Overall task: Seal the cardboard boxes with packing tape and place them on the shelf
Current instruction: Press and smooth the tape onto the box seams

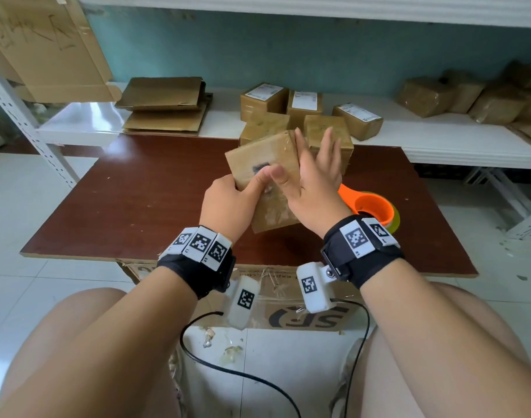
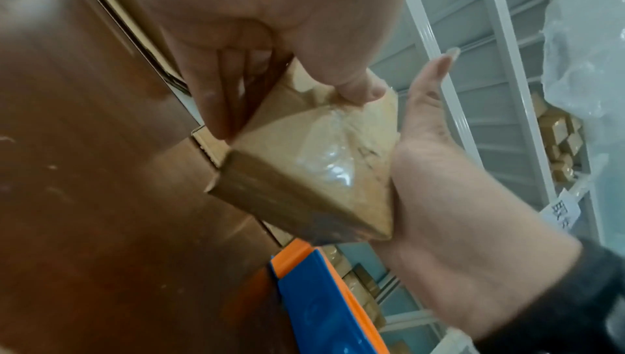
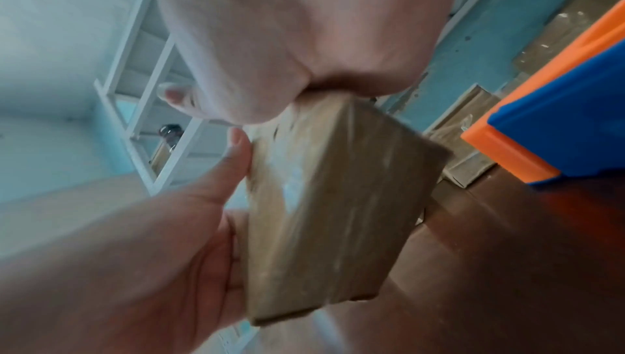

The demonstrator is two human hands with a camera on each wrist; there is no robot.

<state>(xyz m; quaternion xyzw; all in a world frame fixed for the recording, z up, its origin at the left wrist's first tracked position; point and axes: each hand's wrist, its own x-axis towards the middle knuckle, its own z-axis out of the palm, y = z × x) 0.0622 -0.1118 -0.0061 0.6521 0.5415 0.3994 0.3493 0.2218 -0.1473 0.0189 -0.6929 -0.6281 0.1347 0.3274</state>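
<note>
Taping looks finished: left hand [image 1: 228,203] grips the box [image 1: 267,164], right hand [image 1: 314,179] flat against it, smoothing. Next, shelf [image 1: 439,140] at one o'clock.

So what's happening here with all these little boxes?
A person is packing parcels. Their left hand grips a small cardboard box held above the brown table, while the right hand presses flat against its side, fingers straight. Clear tape already covers it. The orange tape dispenser rests on the table; more boxes sit on the white shelf.
</note>
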